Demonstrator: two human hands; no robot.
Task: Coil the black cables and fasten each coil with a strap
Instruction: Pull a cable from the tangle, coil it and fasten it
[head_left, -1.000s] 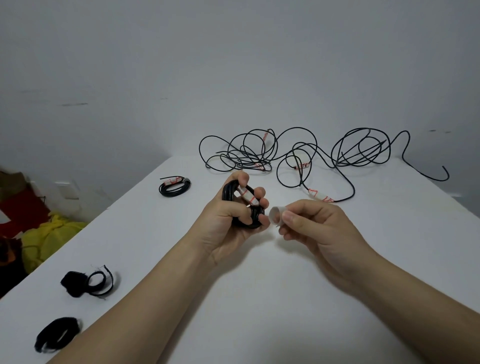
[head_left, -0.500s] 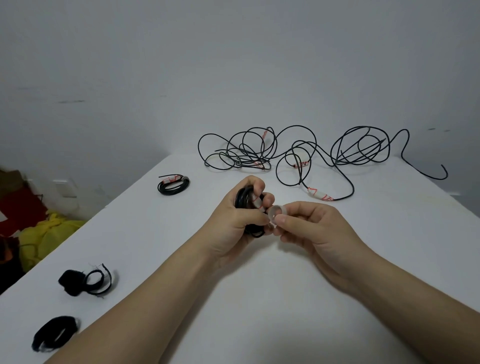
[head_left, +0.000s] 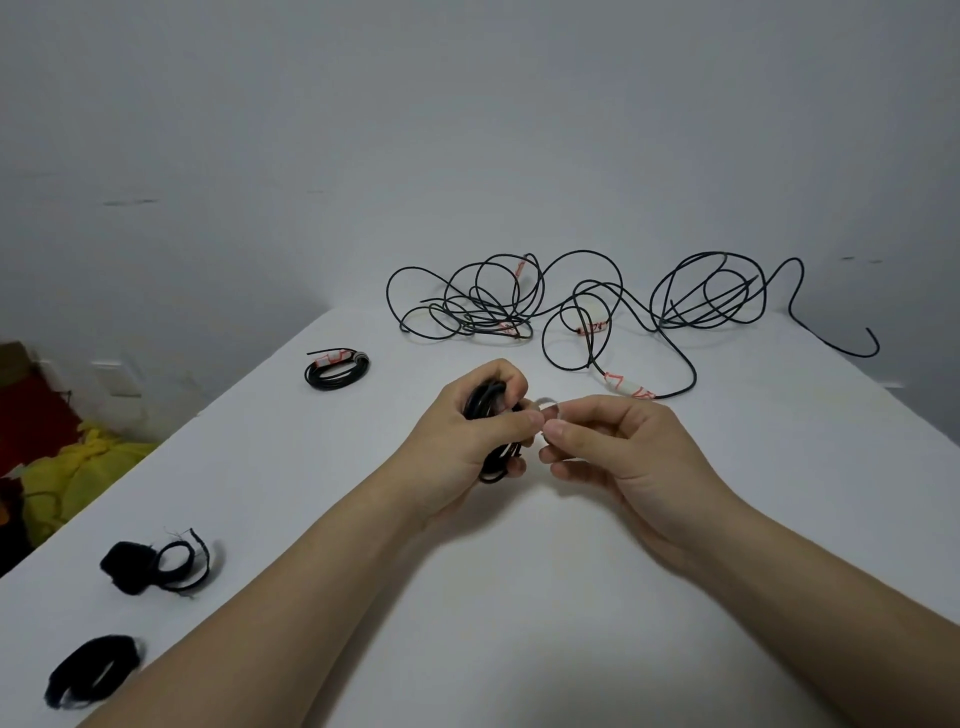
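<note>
My left hand (head_left: 467, 441) grips a small coil of black cable (head_left: 491, 410) above the middle of the white table (head_left: 519, 597). My right hand (head_left: 613, 447) pinches a pale translucent strap (head_left: 550, 408) against the coil's right side, fingertips touching the left thumb. A finished coil with a white and red label (head_left: 336, 368) lies at the left rear. Loose tangled black cables (head_left: 571, 306) spread along the far edge. Two black strap loops lie front left, one (head_left: 156, 566) nearer the middle and one (head_left: 91, 670) by the front edge.
The table's left edge drops off to a floor with a yellow cloth (head_left: 88, 467) and red items (head_left: 31, 410). A grey wall stands right behind the tangled cables.
My right hand has moved left and brought the pale strap from a gap beside the coil into contact with it. My left hand has turned the coil more edge-on.
</note>
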